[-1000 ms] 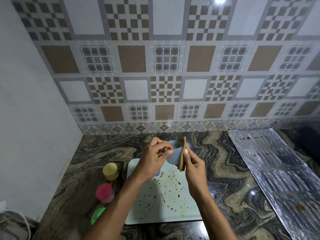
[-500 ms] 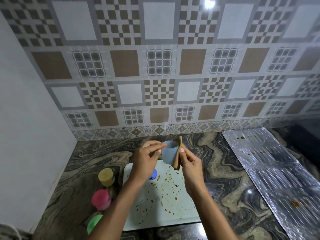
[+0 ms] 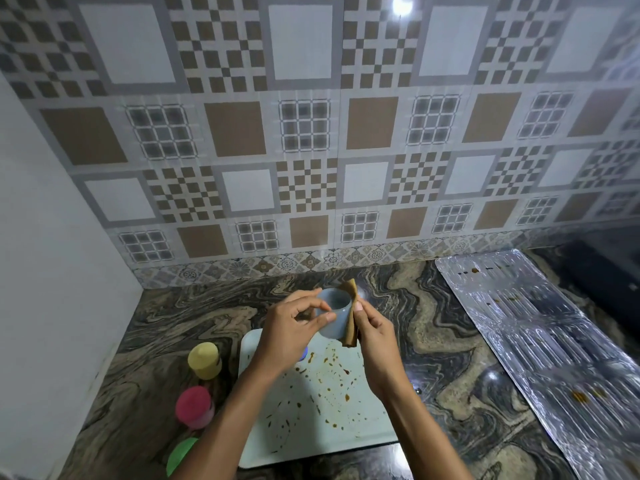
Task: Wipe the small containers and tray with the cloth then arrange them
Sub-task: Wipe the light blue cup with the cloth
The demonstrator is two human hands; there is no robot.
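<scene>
Our left hand (image 3: 291, 327) grips the pale cup (image 3: 334, 315) above the stained tray (image 3: 322, 403); our right hand (image 3: 372, 332) pinches the brown cloth (image 3: 350, 315) against its side. A loose fingertip hold could drop it.

Kitchen corner with swirled stone counter (image 3: 433, 341).
Patterned brown, grey and white tiles (image 3: 311, 133) behind; plain white wall (image 3: 52, 237) at left; crinkled foil sheet (image 3: 536, 341) at right; lamp glare (image 3: 401, 5) up top.

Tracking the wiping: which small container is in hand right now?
The pale grey cup, held in the left hand against the brown cloth; the yellow one, pink one and green one sit on the counter.
</scene>
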